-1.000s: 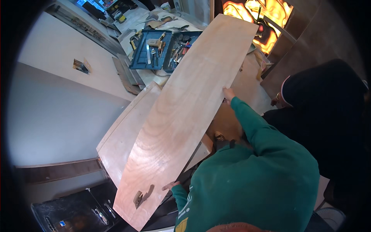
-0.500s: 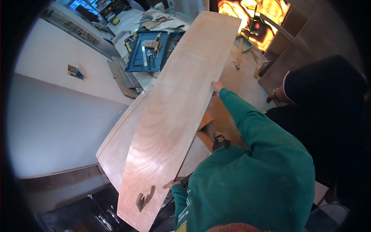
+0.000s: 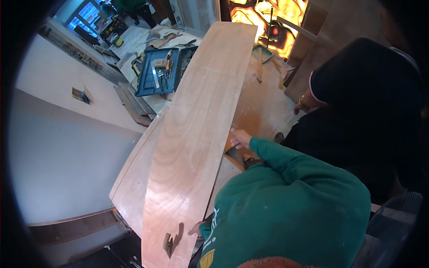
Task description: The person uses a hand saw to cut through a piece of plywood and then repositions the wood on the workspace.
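Observation:
A long pale plywood board [image 3: 192, 111] runs diagonally over a wider panel [image 3: 127, 192]. My left hand [image 3: 194, 231] grips its right edge at the near end. Just left of that hand, a small wooden tool [image 3: 168, 243] stands on the board, casting a shadow. My right hand [image 3: 240, 138], in a green sleeve, is just beside the board's right edge midway along, fingers partly spread with nothing visible in them.
A person in dark clothing [image 3: 362, 102] bends at the right, one hand low. Behind the board lie a blue tool case [image 3: 147, 82] and a dustpan [image 3: 263, 53]. A glowing marbled panel [image 3: 250, 13] stands at the back; other people [image 3: 143, 11] are in the far room.
My right hand has left the board's edge and moved nearer to me. The board's far end has shifted left and appears lower, and the dark-clothed person has moved.

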`<state>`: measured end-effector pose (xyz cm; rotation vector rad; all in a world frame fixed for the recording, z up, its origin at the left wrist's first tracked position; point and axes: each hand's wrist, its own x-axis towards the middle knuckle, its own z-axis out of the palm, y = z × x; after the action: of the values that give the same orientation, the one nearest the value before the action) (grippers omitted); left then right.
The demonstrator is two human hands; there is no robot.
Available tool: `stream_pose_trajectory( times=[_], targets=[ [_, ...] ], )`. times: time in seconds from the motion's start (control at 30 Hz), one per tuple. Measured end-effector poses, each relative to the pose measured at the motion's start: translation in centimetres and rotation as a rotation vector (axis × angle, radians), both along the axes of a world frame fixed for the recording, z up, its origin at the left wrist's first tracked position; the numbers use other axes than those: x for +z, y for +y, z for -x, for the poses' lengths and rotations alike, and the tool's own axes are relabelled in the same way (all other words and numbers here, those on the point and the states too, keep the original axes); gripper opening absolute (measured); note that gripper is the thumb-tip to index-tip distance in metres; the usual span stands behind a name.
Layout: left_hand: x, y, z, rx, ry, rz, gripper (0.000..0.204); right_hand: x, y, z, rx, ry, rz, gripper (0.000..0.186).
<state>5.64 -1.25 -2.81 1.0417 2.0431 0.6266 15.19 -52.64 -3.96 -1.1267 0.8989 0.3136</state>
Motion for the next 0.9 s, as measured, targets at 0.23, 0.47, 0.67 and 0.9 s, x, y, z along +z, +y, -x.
stream_pose_trajectory(
  times=[0.23, 0.47, 0.67, 0.9],
  targets=[
    [-0.4, 0.2, -0.6, -0.005, 0.013, -0.05, 0.117, 0.7, 6.8, 2.3, 0.292, 0.035, 0.1, 0.054],
    [-1.0, 0.8, -1.1, 0.001, 0.027, -0.072, 0.118, 0.9, 7.8, 2.5, 0.386, 0.126, 0.246, 0.049],
    [-1.5, 0.5, -2.4, -0.005, 0.024, -0.074, 0.119, -1.9, 7.7, 0.8, 0.604, 0.092, 0.47, 0.051],
    [-2.1, -2.0, -4.4, -0.142, 0.013, -0.102, 0.12, -8.0, 4.9, 2.4, 0.926, 0.115, 0.546, 0.04]
  ],
)
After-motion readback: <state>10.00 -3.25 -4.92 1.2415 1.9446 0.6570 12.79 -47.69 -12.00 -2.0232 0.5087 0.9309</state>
